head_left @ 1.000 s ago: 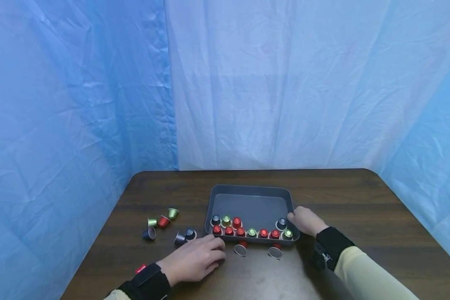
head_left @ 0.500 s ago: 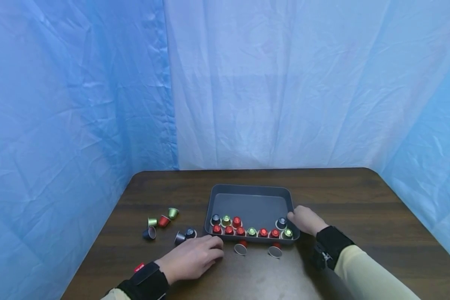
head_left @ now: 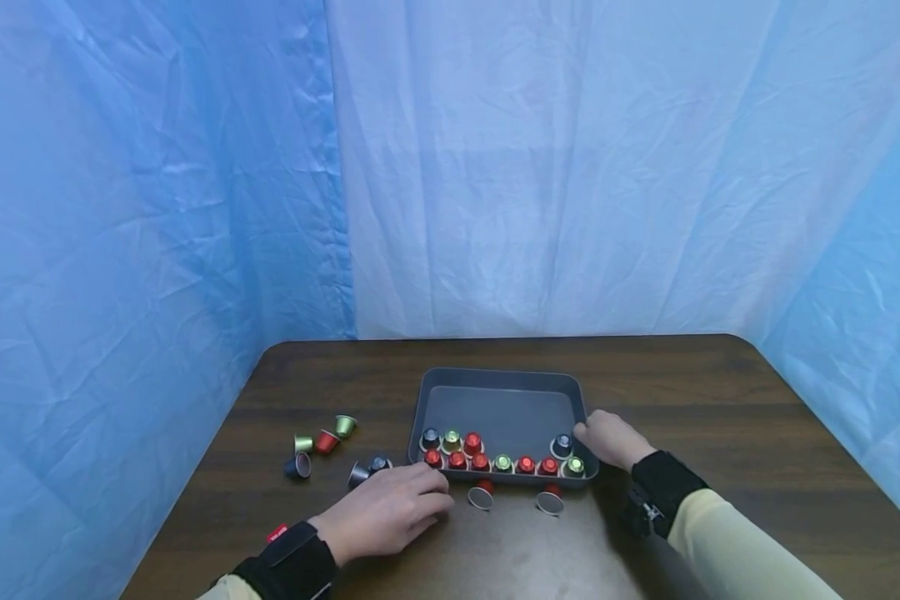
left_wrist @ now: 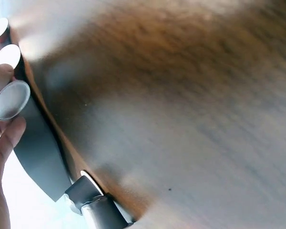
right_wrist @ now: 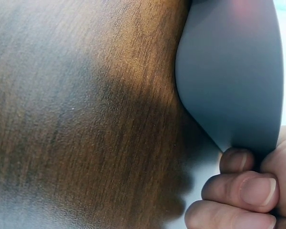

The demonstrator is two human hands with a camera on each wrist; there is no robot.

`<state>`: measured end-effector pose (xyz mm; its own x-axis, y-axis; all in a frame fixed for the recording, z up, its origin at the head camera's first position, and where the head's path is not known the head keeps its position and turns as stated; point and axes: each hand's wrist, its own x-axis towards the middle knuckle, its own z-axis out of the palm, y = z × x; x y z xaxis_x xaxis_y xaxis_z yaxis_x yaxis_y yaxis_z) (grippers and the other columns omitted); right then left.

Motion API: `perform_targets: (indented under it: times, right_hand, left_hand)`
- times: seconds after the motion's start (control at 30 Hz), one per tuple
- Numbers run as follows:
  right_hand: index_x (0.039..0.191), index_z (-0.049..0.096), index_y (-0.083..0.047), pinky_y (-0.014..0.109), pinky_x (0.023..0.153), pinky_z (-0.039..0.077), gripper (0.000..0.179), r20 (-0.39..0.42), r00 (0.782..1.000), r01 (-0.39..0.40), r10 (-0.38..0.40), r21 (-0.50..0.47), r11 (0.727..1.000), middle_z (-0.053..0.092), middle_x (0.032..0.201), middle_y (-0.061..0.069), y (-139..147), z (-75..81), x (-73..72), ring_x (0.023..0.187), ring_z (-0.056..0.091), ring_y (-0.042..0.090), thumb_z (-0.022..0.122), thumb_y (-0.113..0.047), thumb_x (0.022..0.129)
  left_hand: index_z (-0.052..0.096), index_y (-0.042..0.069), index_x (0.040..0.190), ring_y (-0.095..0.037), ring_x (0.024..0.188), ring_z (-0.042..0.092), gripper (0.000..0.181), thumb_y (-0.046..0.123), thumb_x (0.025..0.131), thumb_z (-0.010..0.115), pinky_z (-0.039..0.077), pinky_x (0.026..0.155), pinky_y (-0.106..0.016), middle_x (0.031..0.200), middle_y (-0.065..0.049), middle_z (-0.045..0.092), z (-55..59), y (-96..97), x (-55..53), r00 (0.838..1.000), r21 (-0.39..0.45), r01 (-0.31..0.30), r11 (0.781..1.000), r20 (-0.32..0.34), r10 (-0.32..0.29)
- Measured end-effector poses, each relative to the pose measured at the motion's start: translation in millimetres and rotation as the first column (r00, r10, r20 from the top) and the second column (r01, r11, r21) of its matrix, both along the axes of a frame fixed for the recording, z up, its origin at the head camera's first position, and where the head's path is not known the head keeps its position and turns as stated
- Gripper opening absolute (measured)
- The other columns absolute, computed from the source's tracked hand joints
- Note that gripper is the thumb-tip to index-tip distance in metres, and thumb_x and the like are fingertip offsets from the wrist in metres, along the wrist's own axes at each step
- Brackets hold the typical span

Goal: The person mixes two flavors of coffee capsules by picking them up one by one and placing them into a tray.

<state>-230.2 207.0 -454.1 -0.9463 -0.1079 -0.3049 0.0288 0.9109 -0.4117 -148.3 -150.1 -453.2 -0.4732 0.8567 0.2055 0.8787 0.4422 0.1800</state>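
Note:
My left hand [head_left: 390, 510] is at the near-left corner of the dark grey baking tray [head_left: 506, 404]. In the left wrist view its fingers pinch a coffee capsule [left_wrist: 12, 100], silver lid facing the camera; the body is mostly hidden, with a hint of red. My right hand [head_left: 613, 440] grips the tray's right wall, fingers curled against its outer side in the right wrist view. Inside the tray, red, green and dark blue capsules stand lid-down: a full row along the near wall, and a partial second row with a dark blue capsule [head_left: 562, 447] at its right end.
Two red capsules, a left one [head_left: 482, 496] and a right one [head_left: 550, 501], lie on their sides before the tray. Dark capsules [head_left: 359, 476] lie beyond my left hand. Farther left is a loose group with a red capsule [head_left: 326, 442]. Blue curtains [head_left: 532, 167] surround the table.
My left hand shifts very slightly near the tray's near-left corner. The right hand, tray and capsules stay where they were.

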Motion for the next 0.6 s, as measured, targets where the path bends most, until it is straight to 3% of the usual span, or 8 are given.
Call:
perform_targets:
  times: [0.1,0.33,0.6]
  right_hand:
    - [0.095,0.064,0.003,0.034,0.060,0.039,0.031,0.001,1.000,0.000,0.000,0.000,1.000,0.053,0.073,0.007,0,-0.5,-0.1,0.065,0.050,0.020,0.045,-0.021,0.093]
    - [0.091,0.064,0.000,0.033,0.059,0.039,0.028,0.033,0.999,0.025,-0.025,0.002,1.000,0.053,0.071,0.007,0,-0.9,-0.9,0.063,0.051,0.020,0.046,-0.022,0.092]
    - [0.093,0.064,0.001,0.033,0.059,0.039,0.029,0.038,0.999,0.037,-0.037,-0.002,0.999,0.054,0.072,0.007,-1,0.3,-0.5,0.064,0.051,0.020,0.046,-0.022,0.092]
  left_hand:
    - [0.064,0.024,0.111,0.002,0.094,0.048,0.028,0.026,0.083,0.070,0.043,0.086,-0.018,0.104,0.014,0.052,4.5,0.8,-1.0,1.000,0.058,0.000,0.998,0.001,0.000]
    - [0.066,0.024,0.112,-0.004,0.100,0.045,0.032,0.025,0.081,0.073,0.043,0.089,-0.023,0.110,0.012,0.055,11.7,4.5,-6.4,0.995,0.118,-0.050,0.992,-0.079,0.060]
    - [0.065,0.024,0.114,-0.001,0.101,0.044,0.037,0.021,0.079,0.075,0.044,0.085,-0.019,0.110,0.013,0.053,18.0,7.5,-15.3,0.992,0.165,-0.093,0.982,-0.073,0.106]
